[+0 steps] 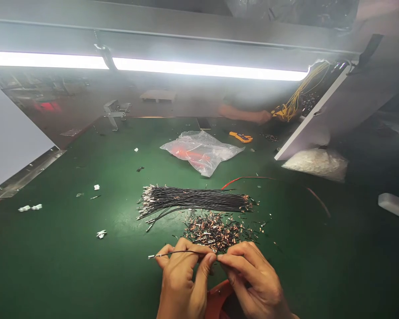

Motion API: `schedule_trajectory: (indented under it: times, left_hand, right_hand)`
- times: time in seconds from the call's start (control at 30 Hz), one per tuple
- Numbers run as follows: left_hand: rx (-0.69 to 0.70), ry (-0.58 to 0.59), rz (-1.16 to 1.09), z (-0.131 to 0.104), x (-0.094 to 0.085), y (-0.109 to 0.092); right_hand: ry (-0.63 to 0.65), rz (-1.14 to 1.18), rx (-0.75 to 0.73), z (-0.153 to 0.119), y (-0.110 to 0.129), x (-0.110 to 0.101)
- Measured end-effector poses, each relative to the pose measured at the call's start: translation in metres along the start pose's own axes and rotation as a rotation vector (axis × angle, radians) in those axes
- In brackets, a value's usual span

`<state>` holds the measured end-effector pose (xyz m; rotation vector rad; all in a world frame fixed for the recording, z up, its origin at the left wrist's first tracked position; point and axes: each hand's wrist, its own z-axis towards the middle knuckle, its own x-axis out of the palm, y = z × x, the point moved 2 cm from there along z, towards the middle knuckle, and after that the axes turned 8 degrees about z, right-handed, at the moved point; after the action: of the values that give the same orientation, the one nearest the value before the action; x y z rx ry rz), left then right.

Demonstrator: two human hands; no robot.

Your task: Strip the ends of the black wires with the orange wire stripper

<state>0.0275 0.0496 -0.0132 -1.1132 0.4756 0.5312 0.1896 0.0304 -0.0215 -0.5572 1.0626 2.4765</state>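
My left hand (186,277) pinches a thin black wire (173,253) whose silvery terminal sticks out to the left. Close beside it, the fingertips of my right hand (252,277) are pressed together at the wire's other end; the wire tip between them is too small to make out. Just beyond my fingers lies a heap of short black and copper-coloured scraps (216,230). Behind the heap rests a bundle of black wires (199,198), with metal terminals at its left and copper ends at its right. Something red (217,299) shows below and between my hands.
A clear plastic bag (204,150) with red contents lies on the green table (63,248), near an orange tool (241,137). White pieces (101,234) are scattered at left. A bag of pale parts (317,164) sits at right. Across the table, a person's arm (244,114) is near yellow wires (297,97).
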Motion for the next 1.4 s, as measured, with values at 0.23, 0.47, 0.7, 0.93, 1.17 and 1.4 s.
schedule_trajectory:
  times: [0.23, 0.47, 0.7, 0.93, 1.17, 1.4]
  left_hand:
    - [0.015, 0.018, -0.006, -0.002, 0.0, 0.0]
    - [0.014, 0.013, 0.046, -0.003, 0.001, 0.0]
    - [0.118, 0.005, 0.182, -0.002, -0.001, -0.005]
    - [0.136, -0.018, 0.25, 0.0, -0.001, -0.007]
    - [0.128, -0.029, 0.208, 0.001, -0.005, -0.007]
    - [-0.008, -0.009, 0.119, 0.007, -0.015, 0.012]
  right_hand:
    - [-0.003, 0.007, -0.022, 0.004, 0.001, -0.001]
    - [0.048, -0.012, -0.019, 0.001, -0.001, 0.0]
    - [0.047, -0.049, -0.012, 0.001, 0.001, 0.001]
    - [-0.007, -0.072, -0.011, 0.001, 0.0, 0.0]
    - [0.011, -0.08, 0.038, 0.003, 0.0, -0.001]
    - [-0.024, -0.089, 0.049, 0.005, -0.002, -0.013]
